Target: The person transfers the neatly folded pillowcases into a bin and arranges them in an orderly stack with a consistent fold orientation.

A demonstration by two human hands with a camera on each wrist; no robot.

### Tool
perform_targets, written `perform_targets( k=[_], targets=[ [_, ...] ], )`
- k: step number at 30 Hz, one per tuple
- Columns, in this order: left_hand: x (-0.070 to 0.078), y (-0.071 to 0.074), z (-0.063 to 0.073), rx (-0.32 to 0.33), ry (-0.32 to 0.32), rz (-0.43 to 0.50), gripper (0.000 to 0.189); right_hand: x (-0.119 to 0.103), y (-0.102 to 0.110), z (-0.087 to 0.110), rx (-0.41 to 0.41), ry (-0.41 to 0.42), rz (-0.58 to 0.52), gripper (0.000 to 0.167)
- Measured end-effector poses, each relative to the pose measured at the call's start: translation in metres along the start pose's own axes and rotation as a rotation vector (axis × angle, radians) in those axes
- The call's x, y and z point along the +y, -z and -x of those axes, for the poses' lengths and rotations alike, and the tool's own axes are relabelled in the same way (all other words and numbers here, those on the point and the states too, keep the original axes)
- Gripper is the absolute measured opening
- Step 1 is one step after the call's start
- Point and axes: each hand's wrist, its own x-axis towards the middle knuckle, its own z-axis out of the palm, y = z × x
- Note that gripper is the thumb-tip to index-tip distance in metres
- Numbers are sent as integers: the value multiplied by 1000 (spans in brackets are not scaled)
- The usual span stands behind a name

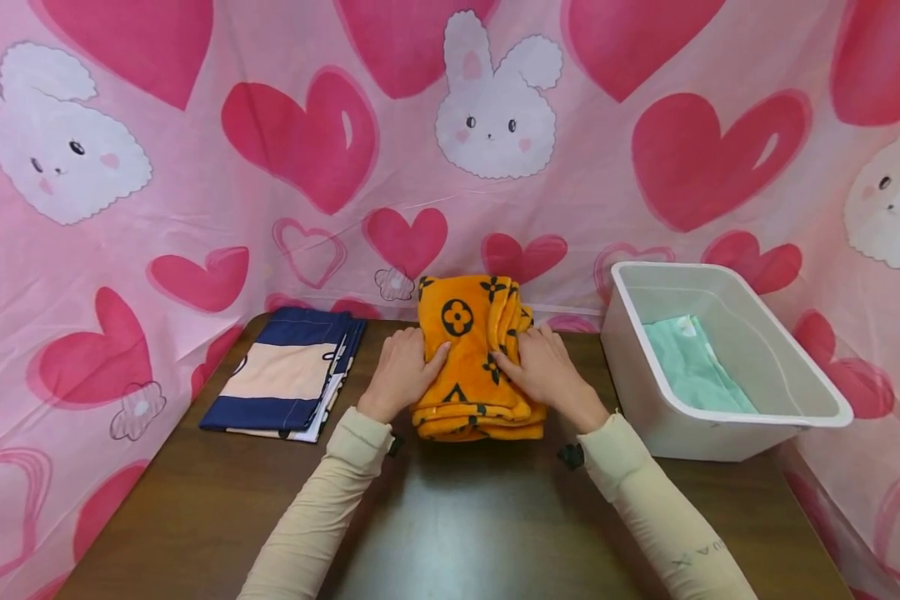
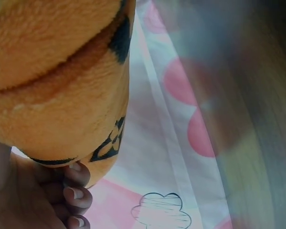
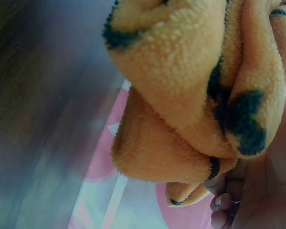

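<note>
"Where does the orange fleece [image 1: 471, 358] lie from your fingers?"

"Squarely between my hands, folded into a thick bundle over the far part of the dark wooden table [image 1: 457, 517]. It sits at three o'clock from my left hand [image 1: 401, 371] and nine o'clock from my right hand [image 1: 553, 371]. Both touch it, so neither is nearer."

"How do those fingers stand?"

"Part closed, the width of the bundle between my two palms. My thumbs press on its top face while the fingers bend round the sides. The left wrist view shows fingertips curled at the cloth's edge; on the right, fleece covers some of them."

"And the long axis?"

"Twelve to six, though the bundle is only a little longer than wide. Stacked layers show at six o'clock, looser folds toward two and three, by my right thumb. I judge that side the likelier to slip, so the grip there matters most."

"Resting or raised?"

"I cannot tell whether its underside meets the wood."

"What flanks it?"

"A pale bin [image 1: 633, 375] at three o'clock, nearer my right hand, with a green cloth [image 1: 693, 367] inside. At nine o'clock, beyond my left, lies a folded navy-and-cream cloth [image 1: 281, 371]."
</note>
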Motion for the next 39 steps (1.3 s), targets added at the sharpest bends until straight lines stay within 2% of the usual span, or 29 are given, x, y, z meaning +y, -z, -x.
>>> perform_targets(
  k=[6,11,17,23,28,35,39],
  targets=[
    [7,2,-1,14,16,20,47,4,8,0,-32,23,-66,41],
    [13,5,-4,48,-5,27,43,6,15,1,-55,34,-91,40],
    [19,8,-9,19,-10,41,42,9,23,2,-51,29,-101,40],
    [26,11,-16,28,-35,-16,46,14,28,1,-52,14,-108,42],
    [32,14,-20,26,-37,-15,45,18,32,0,-39,13,-96,44],
    [39,12,-23,46,-78,-81,46,23,41,3,-58,28,-67,44],
    [41,10,-22,49,-83,-85,45,26,43,5,-69,48,-45,43]
  ],
)
